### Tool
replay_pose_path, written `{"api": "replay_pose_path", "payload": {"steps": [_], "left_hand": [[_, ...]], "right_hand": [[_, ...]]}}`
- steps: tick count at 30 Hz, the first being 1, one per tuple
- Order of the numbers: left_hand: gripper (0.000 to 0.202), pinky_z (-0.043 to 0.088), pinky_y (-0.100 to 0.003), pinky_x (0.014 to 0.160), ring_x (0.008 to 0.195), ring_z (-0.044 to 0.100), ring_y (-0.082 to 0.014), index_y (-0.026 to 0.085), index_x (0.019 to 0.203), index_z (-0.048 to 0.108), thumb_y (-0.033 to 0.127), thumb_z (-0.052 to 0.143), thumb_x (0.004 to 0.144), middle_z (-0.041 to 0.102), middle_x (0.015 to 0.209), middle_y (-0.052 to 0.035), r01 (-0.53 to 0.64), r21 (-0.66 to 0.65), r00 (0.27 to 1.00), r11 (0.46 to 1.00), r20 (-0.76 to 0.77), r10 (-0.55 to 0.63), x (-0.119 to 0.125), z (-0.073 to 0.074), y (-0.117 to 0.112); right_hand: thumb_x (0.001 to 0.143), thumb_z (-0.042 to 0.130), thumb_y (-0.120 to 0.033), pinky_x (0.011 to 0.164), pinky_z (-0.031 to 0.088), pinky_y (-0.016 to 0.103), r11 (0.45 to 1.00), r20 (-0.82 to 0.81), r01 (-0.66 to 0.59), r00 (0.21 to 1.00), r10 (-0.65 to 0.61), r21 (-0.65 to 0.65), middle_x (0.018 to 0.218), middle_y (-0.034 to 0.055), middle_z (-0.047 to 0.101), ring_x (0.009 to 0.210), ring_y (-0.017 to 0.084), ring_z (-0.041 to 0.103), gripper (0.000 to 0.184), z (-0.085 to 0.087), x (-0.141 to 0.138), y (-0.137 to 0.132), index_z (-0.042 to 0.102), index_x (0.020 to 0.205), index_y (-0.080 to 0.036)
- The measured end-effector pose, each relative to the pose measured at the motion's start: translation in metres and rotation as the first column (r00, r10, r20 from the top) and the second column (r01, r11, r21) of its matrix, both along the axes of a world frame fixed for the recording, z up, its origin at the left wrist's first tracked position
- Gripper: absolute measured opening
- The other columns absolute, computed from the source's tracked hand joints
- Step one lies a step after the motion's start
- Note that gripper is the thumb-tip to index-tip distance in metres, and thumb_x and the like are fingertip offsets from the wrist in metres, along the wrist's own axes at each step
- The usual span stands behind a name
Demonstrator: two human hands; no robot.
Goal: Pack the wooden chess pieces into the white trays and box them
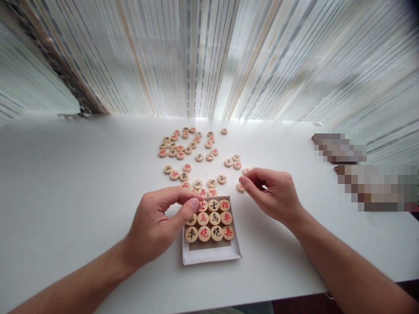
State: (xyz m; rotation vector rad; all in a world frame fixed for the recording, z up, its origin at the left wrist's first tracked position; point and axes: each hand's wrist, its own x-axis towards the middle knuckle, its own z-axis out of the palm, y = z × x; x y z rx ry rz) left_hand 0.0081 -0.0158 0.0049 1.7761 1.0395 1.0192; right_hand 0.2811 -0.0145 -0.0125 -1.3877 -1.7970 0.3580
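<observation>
A shallow white cardboard box (211,255) lies on the white table (81,183) in front of me, holding rows of round wooden Chinese chess pieces (214,219) marked in red and black. My left hand (160,224) hovers at the box's left edge, thumb and fingers pinched together over the upper-left pieces; what they hold is hidden. My right hand (273,194) is to the right of the box, fingers curled in a pinch beside a loose piece (240,187) on the table. Several loose pieces (188,150) lie scattered beyond the box.
A striped curtain wall (209,56) stands behind the table's far edge. Two blurred-out objects (360,168) sit at the right side of the table. The table's near edge runs across the bottom right.
</observation>
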Motion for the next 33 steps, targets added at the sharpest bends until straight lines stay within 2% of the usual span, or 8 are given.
{"api": "replay_pose_path", "payload": {"steps": [3,7,11,16,23,26,29,33], "left_hand": [[0.016,0.058,-0.022,0.068,0.072,0.074,-0.0152,0.019,0.086,0.082,0.020,0.070,0.097,0.080,0.077,-0.0016,-0.024,-0.007,1.000,1.000,0.008,0.024,-0.0014,-0.0011,0.0017],[0.014,0.060,-0.023,0.072,0.076,0.076,-0.0160,0.019,0.098,0.083,0.024,0.070,0.098,0.082,0.082,-0.0021,-0.048,-0.048,0.999,0.998,0.022,0.049,-0.0022,-0.0024,0.0017],[0.015,0.061,-0.024,0.075,0.077,0.077,-0.0159,0.019,0.102,0.083,0.025,0.070,0.099,0.082,0.083,-0.0022,-0.073,-0.072,0.997,0.995,0.012,0.074,-0.0024,-0.0027,0.0016],[0.014,0.062,-0.021,0.075,0.078,0.078,-0.0150,0.019,0.103,0.082,0.026,0.070,0.099,0.082,0.085,-0.0023,-0.063,-0.091,0.998,0.994,0.021,0.065,-0.0018,-0.0042,0.0012],[0.015,0.063,-0.020,0.073,0.075,0.078,-0.0141,0.019,0.108,0.080,0.027,0.071,0.099,0.083,0.086,-0.0020,-0.065,-0.116,0.997,0.991,0.043,0.071,-0.0008,-0.0051,0.0012],[0.013,0.062,-0.019,0.073,0.077,0.079,-0.0140,0.021,0.104,0.082,0.025,0.071,0.098,0.083,0.087,-0.0008,-0.035,-0.100,0.999,0.994,0.021,0.037,-0.0011,-0.0055,0.0017],[0.013,0.061,-0.019,0.075,0.080,0.079,-0.0135,0.023,0.100,0.083,0.023,0.070,0.099,0.083,0.086,0.0011,-0.004,-0.073,1.000,0.997,0.008,0.005,-0.0015,-0.0070,0.0023],[0.013,0.060,-0.019,0.075,0.080,0.078,-0.0129,0.023,0.098,0.083,0.022,0.070,0.099,0.083,0.086,0.0020,0.002,-0.060,1.000,0.998,0.002,-0.002,-0.0015,-0.0081,0.0029]], "right_hand": [[0.096,0.067,-0.027,0.050,0.039,0.026,1.000,-0.002,-0.003,1.000,0.003,0.009,0.062,0.0005,0.065,0.052,0.012,0.047,0.025,-0.0001,-0.0005,-0.0007,0.068,0.072,-0.018],[0.095,0.068,-0.026,0.051,0.040,0.027,1.000,-0.013,0.000,1.000,0.001,0.015,0.064,0.0016,0.068,0.053,0.012,0.049,0.023,0.0008,-0.0006,-0.0002,0.068,0.073,-0.019],[0.096,0.066,-0.024,0.050,0.039,0.026,0.999,0.000,-0.051,0.999,0.051,0.012,0.063,0.0008,0.066,0.052,0.011,0.047,0.022,0.0020,-0.0025,-0.0011,0.069,0.074,-0.018],[0.097,0.066,-0.021,0.050,0.037,0.025,0.991,0.040,-0.124,0.992,0.122,0.057,0.059,-0.0024,0.060,0.051,0.010,0.044,0.022,0.0003,-0.0048,-0.0025,0.067,0.075,-0.018],[0.099,0.065,-0.020,0.052,0.037,0.025,0.985,0.045,-0.161,0.986,0.158,0.062,0.061,-0.0025,0.058,0.052,0.010,0.046,0.022,-0.0006,-0.0034,-0.0008,0.069,0.077,-0.017],[0.101,0.064,-0.022,0.057,0.043,0.027,0.970,0.061,-0.242,0.969,0.240,0.031,0.071,0.0011,0.066,0.059,0.012,0.053,0.016,0.0005,-0.0031,-0.0015,0.076,0.093,-0.015],[0.104,0.062,-0.026,0.068,0.050,0.030,0.943,0.076,-0.332,0.940,0.332,-0.018,0.093,0.0080,0.074,0.075,0.017,0.065,0.022,0.0003,-0.0037,-0.0031,0.078,0.113,-0.013],[0.107,0.059,-0.029,0.083,0.055,0.035,0.908,0.074,-0.417,0.905,0.419,-0.049,0.108,0.0133,0.073,0.094,0.022,0.072,0.029,-0.0010,-0.0044,-0.0043,0.077,0.121,-0.012]]}}
